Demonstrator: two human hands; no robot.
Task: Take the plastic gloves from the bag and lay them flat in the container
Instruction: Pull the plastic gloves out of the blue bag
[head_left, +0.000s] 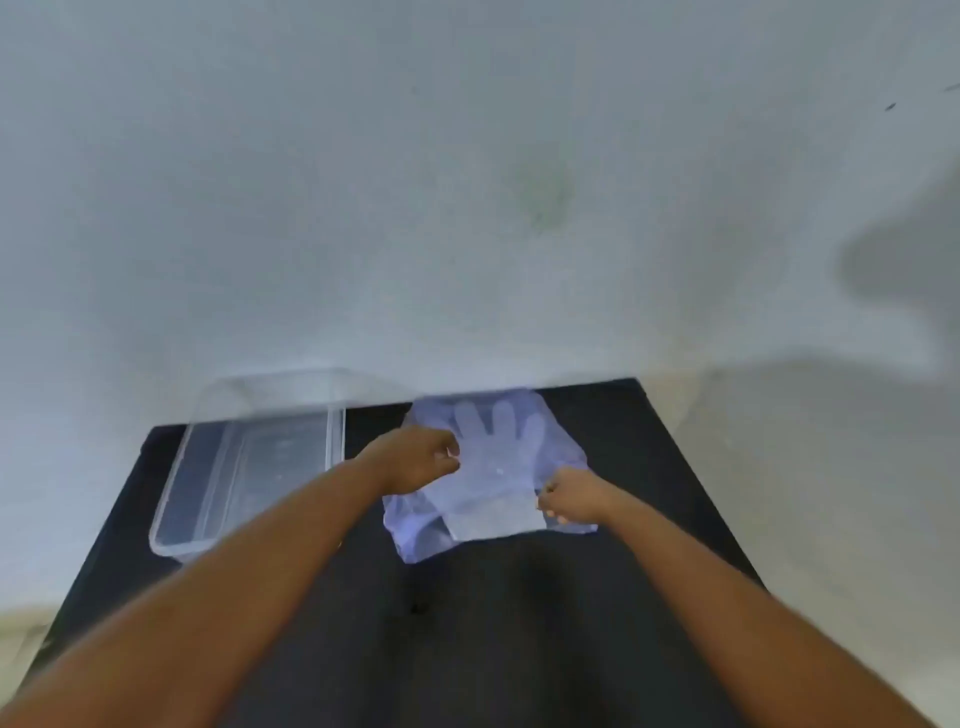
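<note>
Both hands' grips, left and right, pinch the bag; glove fingers point away (long axis toward wall).

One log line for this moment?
left hand: pinching bag | right hand: pinching bag | gloves: in bag | container: empty

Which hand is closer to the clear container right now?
Left. The left hand pinches the bag just right of the container; the right hand pinches the bag's far side.
</note>
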